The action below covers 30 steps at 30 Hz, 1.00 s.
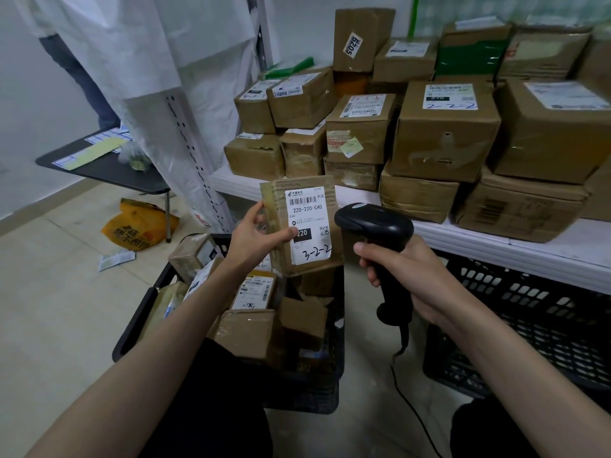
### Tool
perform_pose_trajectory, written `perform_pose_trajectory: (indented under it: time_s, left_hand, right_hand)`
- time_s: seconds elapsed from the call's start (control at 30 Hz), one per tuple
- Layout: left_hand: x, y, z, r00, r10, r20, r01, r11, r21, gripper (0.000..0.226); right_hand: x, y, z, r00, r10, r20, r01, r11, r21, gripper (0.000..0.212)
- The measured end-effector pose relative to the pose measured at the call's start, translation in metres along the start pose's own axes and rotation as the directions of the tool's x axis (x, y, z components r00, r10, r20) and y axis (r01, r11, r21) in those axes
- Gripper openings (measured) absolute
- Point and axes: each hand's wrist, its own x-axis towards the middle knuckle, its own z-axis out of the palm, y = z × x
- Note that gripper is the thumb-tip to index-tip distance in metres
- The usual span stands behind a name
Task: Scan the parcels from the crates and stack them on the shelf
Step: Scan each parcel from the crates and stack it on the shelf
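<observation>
My left hand (254, 238) grips a parcel (302, 226) at nine o'clock of the scanner (380, 239) gripped in my right hand (410, 276).

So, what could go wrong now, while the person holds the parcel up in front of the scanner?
1. The left hand holds the parcel by one edge only, with its thumb lying on the label; it may slip back into the crate, and the thumb could block the scan.
2. The barcode scanner in the right hand points past the label's side, so it may misread.
3. Its cable trails to the floor and could snag.
</observation>
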Motion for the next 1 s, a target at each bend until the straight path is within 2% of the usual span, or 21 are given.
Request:
perform_pose_trajectory:
  time_s: [0.27, 0.47, 0.77, 0.9, 1.0]
  left_hand:
    - [0.000, 0.003, -0.004, 0.998, 0.009, -0.067, -0.013, 0.998, -0.062, 0.089]
    - [0.000, 0.007, -0.015, 0.983, -0.017, -0.182, -0.019, 0.981, -0.194, 0.102]
    - [0.015, 0.037, -0.030, 0.970, 0.036, -0.240, -0.106, 0.953, -0.285, 0.049]
    - [0.036, 0.064, -0.049, 0.967, 0.047, -0.252, -0.128, 0.940, -0.316, 0.049]
    - [0.057, 0.088, -0.066, 0.949, 0.054, -0.312, -0.156, 0.937, -0.313, 0.046]
  right_hand:
    - [0.000, -0.007, -0.003, 0.999, -0.013, -0.046, 0.014, 1.000, 0.023, 0.008]
    - [0.002, -0.012, -0.008, 0.996, -0.030, -0.082, 0.030, 1.000, 0.001, 0.010]
    - [0.007, -0.019, -0.008, 0.995, -0.083, -0.047, 0.077, 0.990, -0.116, 0.004]
    - [0.019, -0.025, -0.004, 0.991, -0.123, -0.061, 0.112, 0.981, -0.161, 0.002]
    - [0.036, -0.029, -0.001, 0.988, -0.139, -0.070, 0.122, 0.971, -0.205, 0.003]
